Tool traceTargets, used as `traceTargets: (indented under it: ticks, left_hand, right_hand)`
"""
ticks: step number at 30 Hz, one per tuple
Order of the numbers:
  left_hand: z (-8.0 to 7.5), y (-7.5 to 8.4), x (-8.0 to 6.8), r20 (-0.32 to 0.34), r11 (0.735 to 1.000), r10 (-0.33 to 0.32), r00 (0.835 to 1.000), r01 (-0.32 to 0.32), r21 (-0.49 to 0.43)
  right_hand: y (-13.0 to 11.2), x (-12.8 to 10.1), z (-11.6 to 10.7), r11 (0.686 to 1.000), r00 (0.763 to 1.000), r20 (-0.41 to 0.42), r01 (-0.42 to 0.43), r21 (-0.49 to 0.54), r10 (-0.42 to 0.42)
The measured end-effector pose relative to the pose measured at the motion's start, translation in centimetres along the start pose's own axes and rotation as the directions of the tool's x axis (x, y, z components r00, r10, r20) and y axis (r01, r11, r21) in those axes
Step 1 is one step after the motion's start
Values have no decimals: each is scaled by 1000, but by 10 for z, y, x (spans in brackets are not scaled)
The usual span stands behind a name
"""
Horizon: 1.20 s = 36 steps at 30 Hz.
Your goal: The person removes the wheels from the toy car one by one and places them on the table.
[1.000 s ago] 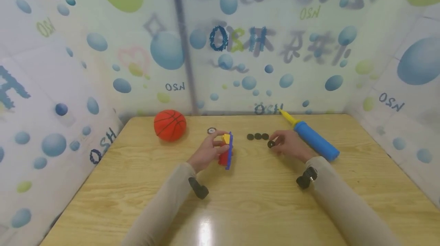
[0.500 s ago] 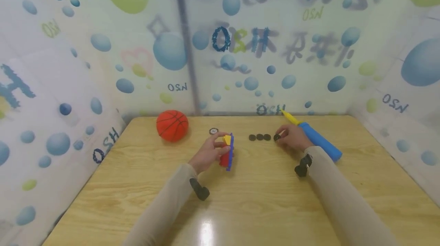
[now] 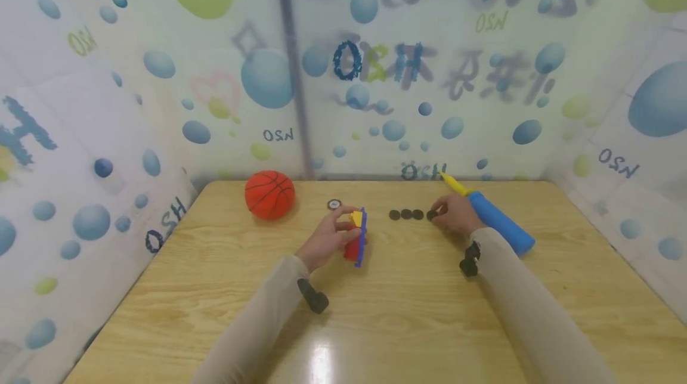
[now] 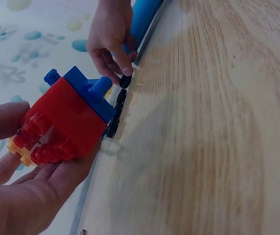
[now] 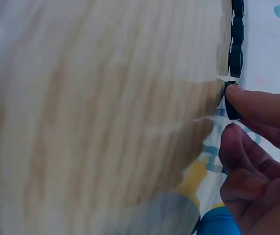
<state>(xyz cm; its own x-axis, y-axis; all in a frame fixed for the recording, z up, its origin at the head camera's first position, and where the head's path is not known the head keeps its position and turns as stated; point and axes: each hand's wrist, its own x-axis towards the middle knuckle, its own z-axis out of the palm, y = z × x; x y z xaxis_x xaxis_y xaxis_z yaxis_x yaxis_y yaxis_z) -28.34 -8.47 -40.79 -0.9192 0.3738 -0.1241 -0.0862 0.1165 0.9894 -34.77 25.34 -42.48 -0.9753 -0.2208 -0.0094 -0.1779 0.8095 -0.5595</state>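
My left hand (image 3: pixel 324 241) grips a toy block build (image 4: pixel 76 117), a red body with a blue base and a yellow piece. Short blue pegs stick out from its base in the left wrist view. The build is held up on its side above the table. To the right, my right hand (image 3: pixel 457 216) pinches a small black toy wheel (image 5: pixel 231 100) between its fingertips, down at the tabletop. This wheel stands at the right end of a row of three black wheels (image 3: pixel 406 214), with a narrow gap between. Fingers partly cover it in the head view.
A red basketball (image 3: pixel 270 195) sits at the back left of the wooden table (image 3: pixel 386 312). Near it lies a small round black-and-white disc (image 3: pixel 334 204). Beside my right hand lies a blue hand pump (image 3: pixel 501 223) with a yellow nozzle. Patterned walls rise behind and at both sides.
My right hand has brought the black wheel back and rightward, into line with the other three, then stays almost still. The left hand keeps its hold on the block build.
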Motion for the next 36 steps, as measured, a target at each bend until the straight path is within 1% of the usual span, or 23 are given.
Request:
traceTargets:
  ticks: [3, 7, 15, 19, 24, 29, 32, 36]
  left_hand:
    - [1, -1, 0, 14, 1000, -6, 1000, 5, 2]
    - [2, -1, 0, 18, 1000, 1, 1000, -1, 16]
    - [1, -2, -1, 7, 999, -2, 1000, 2, 39]
    - [1, -2, -1, 12, 1000, 4, 1000, -4, 28]
    - [0, -1, -1, 34, 1000, 13, 999, -13, 16]
    - [0, -2, 0, 49, 999, 34, 998, -35, 26]
    - [1, -3, 1, 49, 998, 49, 998, -50, 29]
    - [2, -2, 3, 32, 999, 35, 999, -36, 29]
  right_hand:
    - [2, 2, 1, 1000, 1000, 10, 8, -17, -8]
    - [1, 3, 1, 1000, 1000, 23, -7, -9, 7]
    - [1, 4, 4, 1000, 1000, 17, -6, -10, 7]
    - [0, 4, 4, 1000, 1000, 10, -8, -9, 8]
    - [-4, 1, 2, 1000, 1000, 8, -15, -20, 15]
    - [-9, -4, -3, 1000, 1000, -11, -23, -3, 23]
    - [-16, -7, -9, 1000, 999, -32, -12, 11, 13]
    - [-27, -10, -14, 1000, 998, -57, 22, 8, -22]
